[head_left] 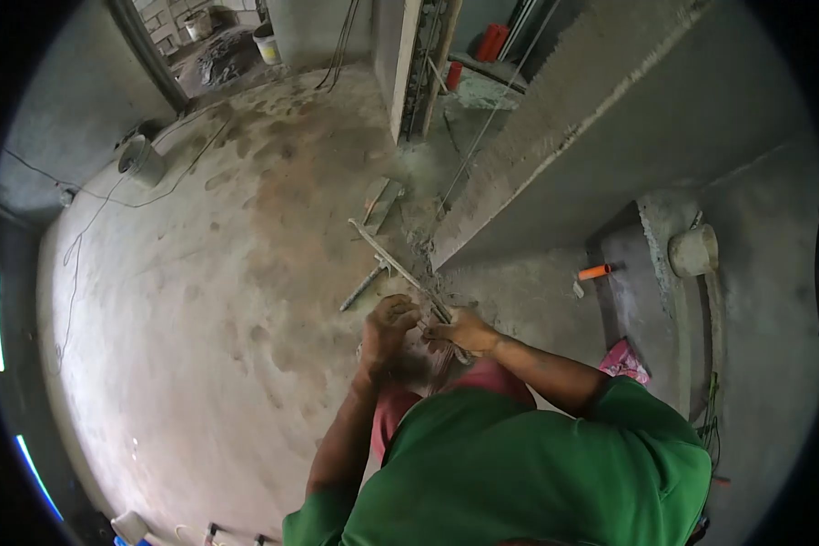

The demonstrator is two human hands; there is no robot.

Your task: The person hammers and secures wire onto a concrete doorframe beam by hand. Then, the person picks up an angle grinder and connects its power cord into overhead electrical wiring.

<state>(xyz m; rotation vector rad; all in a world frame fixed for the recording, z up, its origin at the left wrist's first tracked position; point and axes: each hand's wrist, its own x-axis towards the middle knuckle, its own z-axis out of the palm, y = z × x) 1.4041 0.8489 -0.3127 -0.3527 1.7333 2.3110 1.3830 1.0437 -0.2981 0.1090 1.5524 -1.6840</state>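
A long thin stick-like bar (396, 262), coated in grey, slants from the middle of the view down to my body. My right hand (462, 331) is wrapped round its lower part. Close by on the left, my left hand (393, 320) has its fingers curled near the bar; what they hold, if anything, is too small to name. Past my hands a hammer-like tool (364, 286) lies on the floor. Beyond it rests a flat grey trowel-like board (382, 202), partly behind the bar's far end.
A bucket (142, 162) stands by the left wall, with a cable (75, 250) along the floor. The rough edge of a grey wall (555, 146) rises at the right. An orange pipe (595, 272) and a pink bag (624, 361) are also at the right.
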